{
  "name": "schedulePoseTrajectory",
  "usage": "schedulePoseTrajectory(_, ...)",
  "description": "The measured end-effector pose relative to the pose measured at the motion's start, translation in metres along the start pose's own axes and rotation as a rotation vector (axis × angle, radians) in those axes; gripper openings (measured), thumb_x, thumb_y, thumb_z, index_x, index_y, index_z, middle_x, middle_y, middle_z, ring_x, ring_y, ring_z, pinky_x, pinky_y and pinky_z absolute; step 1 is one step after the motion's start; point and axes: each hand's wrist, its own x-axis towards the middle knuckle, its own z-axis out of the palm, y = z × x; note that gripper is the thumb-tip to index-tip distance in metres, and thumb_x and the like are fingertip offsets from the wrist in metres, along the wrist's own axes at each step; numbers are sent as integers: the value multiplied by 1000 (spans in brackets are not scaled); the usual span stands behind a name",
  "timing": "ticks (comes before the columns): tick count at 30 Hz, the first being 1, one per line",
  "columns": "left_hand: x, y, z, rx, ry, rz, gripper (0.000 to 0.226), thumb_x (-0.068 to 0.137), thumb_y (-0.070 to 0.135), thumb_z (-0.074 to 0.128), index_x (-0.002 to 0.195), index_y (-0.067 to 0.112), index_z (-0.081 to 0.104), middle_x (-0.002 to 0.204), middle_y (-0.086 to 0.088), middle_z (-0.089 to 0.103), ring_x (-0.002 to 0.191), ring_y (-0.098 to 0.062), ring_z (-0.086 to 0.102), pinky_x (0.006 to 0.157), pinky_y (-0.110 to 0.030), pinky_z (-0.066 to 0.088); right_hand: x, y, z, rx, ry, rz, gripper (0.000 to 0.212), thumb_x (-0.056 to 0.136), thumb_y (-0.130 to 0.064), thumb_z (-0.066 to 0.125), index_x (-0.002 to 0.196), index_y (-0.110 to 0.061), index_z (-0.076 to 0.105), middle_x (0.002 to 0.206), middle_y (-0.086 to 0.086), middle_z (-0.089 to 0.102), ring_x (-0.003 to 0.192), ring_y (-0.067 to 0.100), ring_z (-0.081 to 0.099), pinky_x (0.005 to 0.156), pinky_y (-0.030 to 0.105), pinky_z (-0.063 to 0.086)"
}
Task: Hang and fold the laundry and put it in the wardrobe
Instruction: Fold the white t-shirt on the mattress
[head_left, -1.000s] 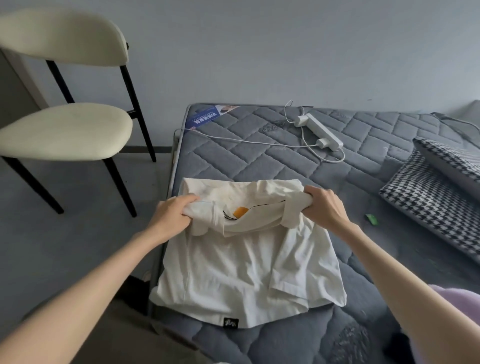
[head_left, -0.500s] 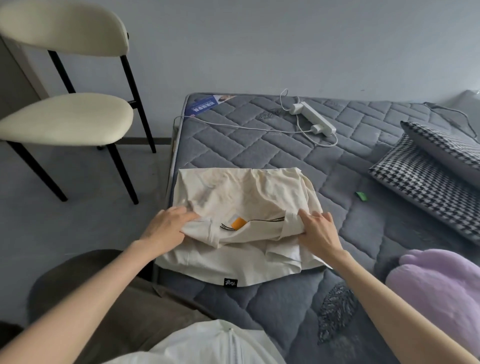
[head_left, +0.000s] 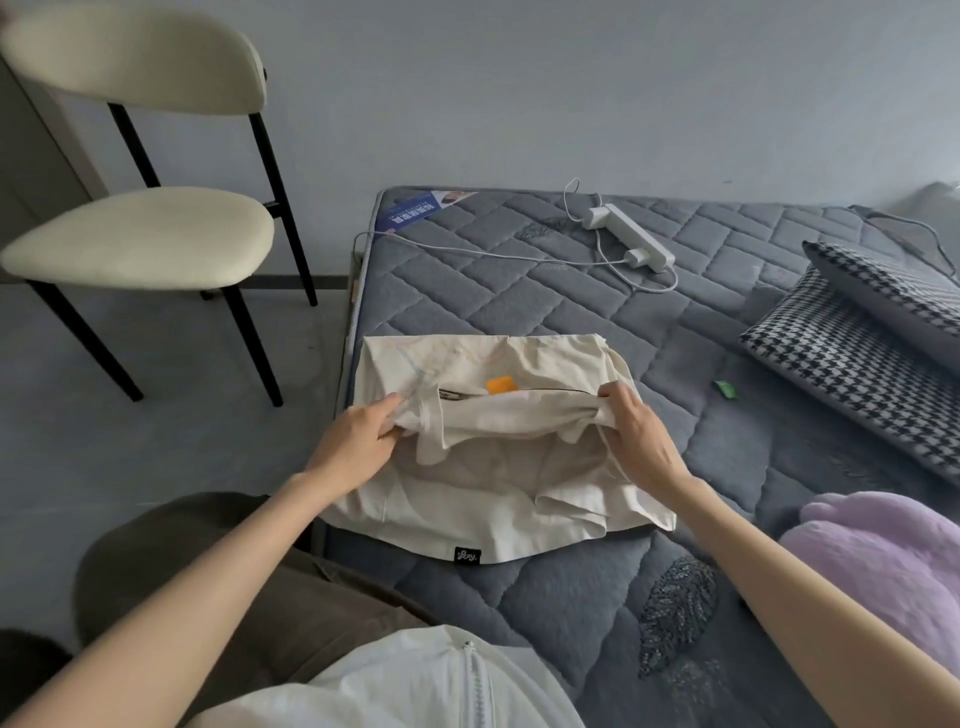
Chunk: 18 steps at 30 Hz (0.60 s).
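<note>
Cream cotton T-shirt (head_left: 498, 499) on grey quilted mattress (head_left: 519, 291); left hand (head_left: 353, 447) and right hand (head_left: 639, 431) pinch its folded edge, stretched between them.

Soft, even daylight in a wide-angle head view.

No glare or hard shadows; only a faint shadow lies under the raised fold of the cream t-shirt (head_left: 498, 426). Straight lines bow near the edges, and the chair (head_left: 140, 234) looks stretched and slightly soft.

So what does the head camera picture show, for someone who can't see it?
Two bare hands, left hand and right hand, pinch a cream cotton T-shirt, folding it on a grey quilted mattress. A cream chair with black legs stands left.
</note>
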Motion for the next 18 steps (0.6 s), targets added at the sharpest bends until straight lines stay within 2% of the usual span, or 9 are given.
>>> schedulePoseTrajectory(3,-3,-1,-8,50,-122,80,8,91,20,55,97,24,54,92,-1,63,86,-25,60,64,-31,44,-9,7,-1,10,-82,-7,26,83,2,56,106,-5,45,94,8,54,70,29,49,56,36,38)
schedulePoseTrajectory(5,-7,0,-6,116,-217,143,25,91,27,55,73,31,39,79,6,55,76,-21,57,56,-30,37,-20,10,2,-32,-177,-34,25,82,-2,57,100,-12,42,89,3,52,65,27,48,53,36,40)
schedulePoseTrajectory(7,-12,-2,-1,188,-273,171,35,91,38,56,66,34,32,72,12,49,70,-15,52,51,-25,31,-30,12,7,-137,-263,-77,25,82,-17,58,95,-19,37,83,0,52,61,25,46,51,36,42)
schedulePoseTrajectory(8,-14,-3,2,238,-285,182,32,90,42,56,68,32,35,73,11,51,70,-14,51,51,-25,30,-34,14,10,-206,-288,-96,24,83,-32,54,94,-21,35,81,0,53,58,25,46,49,36,42)
schedulePoseTrajectory(10,-18,-3,8,364,-269,226,24,90,46,53,82,25,43,86,6,60,77,-14,53,55,-28,30,-39,15,16,-311,-258,-139,47,79,-63,42,91,-18,41,76,-1,52,51,25,47,42,31,38)
schedulePoseTrajectory(12,-21,1,12,477,-270,255,26,91,45,52,103,23,46,106,4,59,92,-16,55,63,-28,33,-37,12,19,-392,-168,-214,65,72,-78,40,86,-15,47,74,-1,50,50,21,49,41,26,32)
schedulePoseTrajectory(15,-23,10,15,528,-292,313,59,85,22,58,137,26,30,136,6,37,123,-16,41,78,-31,43,-33,7,23,-490,-46,-374,64,75,-75,42,104,-19,55,95,2,58,73,20,55,58,28,42)
schedulePoseTrajectory(17,-22,21,18,567,-279,395,77,79,10,56,144,29,19,138,3,31,126,-18,37,73,-28,42,-30,4,30,-524,-38,-495,56,83,-65,43,118,-23,56,109,1,58,86,20,56,70,33,46)
schedulePoseTrajectory(18,-22,26,21,606,-280,448,79,77,8,54,144,30,19,135,0,32,123,-19,38,70,-27,40,-30,2,35,-531,-44,-540,52,86,-61,42,118,-23,58,111,1,59,87,20,57,73,33,47)
